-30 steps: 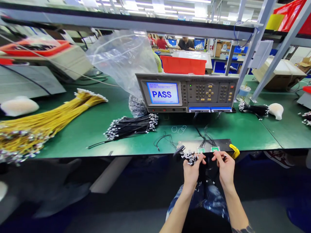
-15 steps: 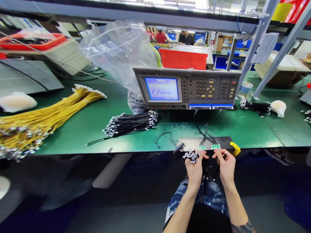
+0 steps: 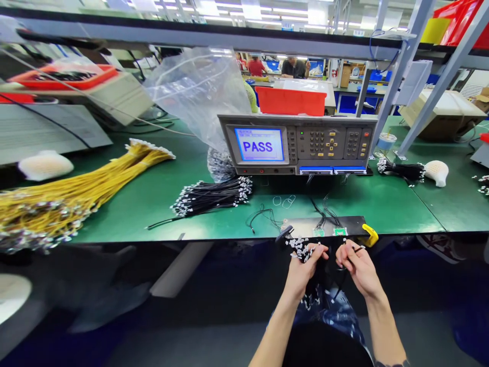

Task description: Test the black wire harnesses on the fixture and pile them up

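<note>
My left hand (image 3: 304,267) is closed round a bundle of black cables with white connectors (image 3: 300,248); their other ends hang over my lap. My right hand (image 3: 356,265) pinches a thin black cable (image 3: 358,248) in its fingertips, just short of the bench edge. Beyond both hands lies a fixture plate (image 3: 298,227) carrying two small green circuit boards (image 3: 340,232), from which black wires run back to a cable tester (image 3: 298,148). Its screen (image 3: 260,146) reads PASS. I see a gap between my fingers and the green boards.
Yellow clamps (image 3: 370,235) and a black clamp (image 3: 284,234) grip the plate's ends. Left of it lie a black cable bundle (image 3: 210,198) and yellow cables (image 3: 95,188). Another black bundle (image 3: 401,168), a foam net (image 3: 436,173) and a cup (image 3: 386,141) are at the right.
Both hands have drawn back from the green boards toward my body, the right one also moving a little right. The screen's PASS now shows darker, and a green light is lit on the tester.
</note>
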Available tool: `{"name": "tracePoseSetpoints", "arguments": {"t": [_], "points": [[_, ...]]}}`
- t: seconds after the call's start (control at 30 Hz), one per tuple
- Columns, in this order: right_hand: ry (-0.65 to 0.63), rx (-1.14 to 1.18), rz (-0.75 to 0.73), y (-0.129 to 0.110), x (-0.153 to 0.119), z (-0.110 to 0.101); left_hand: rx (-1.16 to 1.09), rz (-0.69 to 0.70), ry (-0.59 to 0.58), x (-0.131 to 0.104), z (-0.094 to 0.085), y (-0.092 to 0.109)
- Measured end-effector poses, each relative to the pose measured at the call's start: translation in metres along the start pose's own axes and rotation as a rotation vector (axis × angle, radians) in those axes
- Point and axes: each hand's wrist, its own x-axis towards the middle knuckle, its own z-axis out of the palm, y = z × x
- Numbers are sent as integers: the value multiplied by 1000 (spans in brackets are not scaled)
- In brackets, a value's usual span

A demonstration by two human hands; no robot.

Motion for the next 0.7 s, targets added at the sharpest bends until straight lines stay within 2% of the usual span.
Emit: {"name": "tracePoseSetpoints", "arguments": {"t": [0.1,0.2,0.33,0.4,0.47,0.6,0.7], "points": [[24,78,-53,-11,-5,-2,19,-21,-63,-9,-1,6],[48,-64,-94,-17,-7,1,76,-55,-170,-12,1,9],[-67,-248,-43,-19,-9,14,152,-78,-227,-13,5,6],[-117,-213,6,-18,-10,20,133,-110,-232,-13,6,5],[-113,-198,8,-18,-11,21,78,-166,-262,-14,6,6],[-109,-261,-46,-18,-7,14,-13,-276,-368,-15,1,9],[-99,-247,8,-15,-5,12,-45,-309,-426,-15,-1,10]]}}
